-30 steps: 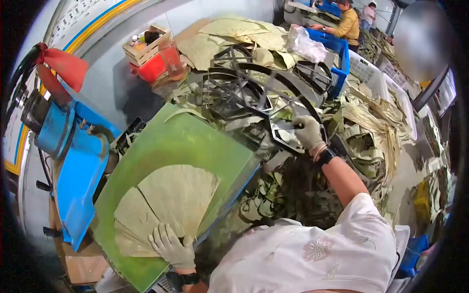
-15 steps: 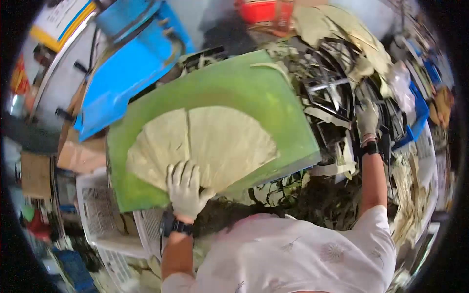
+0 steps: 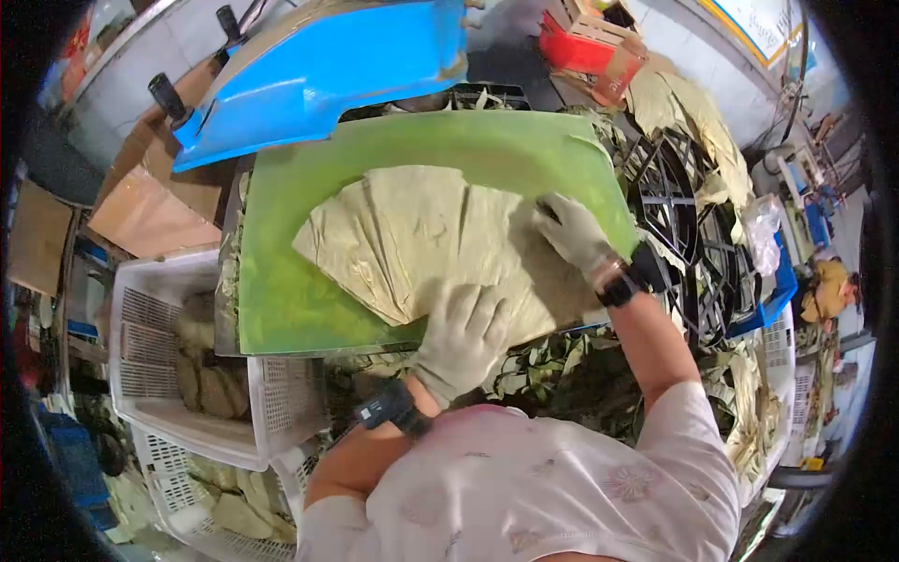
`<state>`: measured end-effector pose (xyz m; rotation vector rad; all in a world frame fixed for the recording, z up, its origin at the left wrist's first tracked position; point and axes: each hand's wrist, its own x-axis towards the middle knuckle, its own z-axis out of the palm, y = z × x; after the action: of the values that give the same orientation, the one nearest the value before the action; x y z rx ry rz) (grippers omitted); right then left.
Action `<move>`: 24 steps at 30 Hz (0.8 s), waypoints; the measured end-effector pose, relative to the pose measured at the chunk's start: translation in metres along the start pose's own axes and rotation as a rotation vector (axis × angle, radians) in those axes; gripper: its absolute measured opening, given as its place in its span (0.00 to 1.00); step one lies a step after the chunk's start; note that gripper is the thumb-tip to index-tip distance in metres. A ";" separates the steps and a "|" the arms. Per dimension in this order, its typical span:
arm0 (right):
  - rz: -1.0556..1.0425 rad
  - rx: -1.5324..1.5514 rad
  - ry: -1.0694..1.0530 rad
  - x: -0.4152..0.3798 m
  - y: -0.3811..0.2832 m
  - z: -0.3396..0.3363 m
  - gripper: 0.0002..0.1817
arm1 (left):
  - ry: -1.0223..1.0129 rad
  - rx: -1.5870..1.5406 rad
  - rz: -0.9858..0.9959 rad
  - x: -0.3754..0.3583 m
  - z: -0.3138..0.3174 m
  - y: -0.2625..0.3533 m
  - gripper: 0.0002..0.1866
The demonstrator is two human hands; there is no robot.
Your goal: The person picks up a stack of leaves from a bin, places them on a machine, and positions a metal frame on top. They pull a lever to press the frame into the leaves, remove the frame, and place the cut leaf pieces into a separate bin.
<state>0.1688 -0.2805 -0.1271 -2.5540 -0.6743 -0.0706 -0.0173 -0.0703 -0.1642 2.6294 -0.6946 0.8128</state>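
Note:
A broad fan of pale, pleated dried leaf [image 3: 412, 225] lies on a green board [image 3: 281, 290]. My left hand [image 3: 459, 337], in a whitish glove, rests flat on the fan's lower edge with fingers stretched and slightly apart. At the fan's upper right, my gloved right hand [image 3: 573, 234] is bent over the leaf, its fingers curled inward. A dark spot shows between those fingers, and I cannot make out what they hold. Just right of that wrist are black fan-shaped frames with cross bars [image 3: 670, 201].
A blue machine cover [image 3: 328, 84] stands behind the board. White perforated crates [image 3: 187, 426] with leaf pieces are at the lower left. Leaf scraps [image 3: 552, 370] lie below the board's front edge. A red container [image 3: 576, 51] sits at the back, and a blue bin [image 3: 782, 290] at the right.
My right hand has moved left from the black frames onto the fan's right side. My left hand has shifted right along the lower edge. The view has turned.

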 end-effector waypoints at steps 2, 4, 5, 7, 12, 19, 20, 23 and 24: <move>0.046 0.027 -0.026 -0.025 -0.007 -0.007 0.20 | 0.026 -0.013 0.032 -0.005 0.000 -0.005 0.21; 0.220 0.240 -0.084 -0.046 -0.007 -0.017 0.21 | 0.081 -0.128 0.025 -0.008 -0.002 -0.012 0.19; 0.274 0.334 -0.044 -0.054 -0.003 -0.024 0.20 | 0.117 -0.238 0.028 -0.009 -0.003 -0.016 0.18; 0.333 0.737 -0.066 -0.057 -0.001 -0.052 0.21 | 0.185 -0.273 -0.014 -0.003 -0.029 -0.021 0.19; -0.090 1.123 0.095 -0.024 -0.085 -0.080 0.26 | 0.449 -0.791 -0.610 -0.008 -0.051 -0.042 0.19; -0.364 0.190 -0.103 0.051 -0.105 0.011 0.23 | 0.342 -1.176 -1.091 -0.089 -0.099 -0.042 0.17; -0.377 0.208 -0.113 0.061 -0.106 0.013 0.23 | 0.341 -1.297 -1.232 -0.097 -0.108 -0.034 0.18; -0.222 0.504 -0.070 0.106 -0.097 0.026 0.23 | 0.452 -1.346 -1.444 -0.117 -0.113 -0.017 0.20; -0.200 0.616 -0.109 0.132 -0.087 0.046 0.24 | 0.479 -1.378 -1.497 -0.116 -0.114 -0.014 0.22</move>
<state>0.2403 -0.1337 -0.1054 -1.9072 -0.8393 0.1841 -0.1444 0.0303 -0.1447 0.9947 0.6692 0.1959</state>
